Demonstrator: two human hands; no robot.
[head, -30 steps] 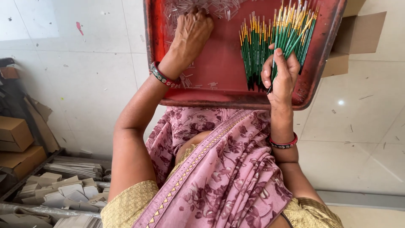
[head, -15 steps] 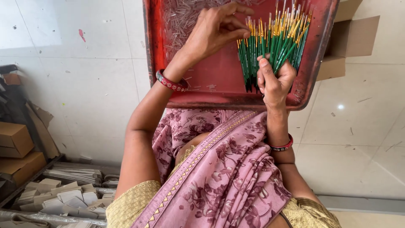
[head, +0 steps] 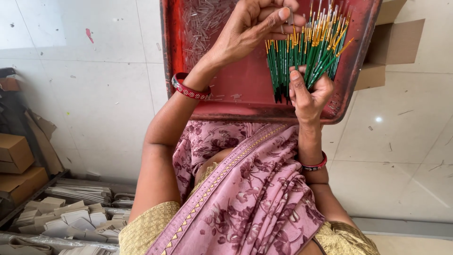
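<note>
A red tray (head: 245, 101) rests on my lap over pink flowered cloth. My right hand (head: 306, 92) grips a bundle of thin green-handled brushes (head: 306, 54) with yellow and orange ends, fanned out over the tray. My left hand (head: 252, 28) is raised beside the bundle's upper end, thumb and forefinger pinched on a small clear tube (head: 290, 18) that touches the brush ends. A heap of such clear tubes (head: 203, 23) lies in the tray's left part. Both wrists wear red bangles.
An open cardboard box (head: 391, 42) lies on the tiled floor right of the tray. At the left stand brown cartons (head: 16, 160). Stacks of grey card pieces (head: 71, 215) fill the lower left corner.
My left hand has left the heap of clear tubes and come right to the brush bundle, pinching one tube. My right hand has lifted the bundle slightly and kept its grip.
</note>
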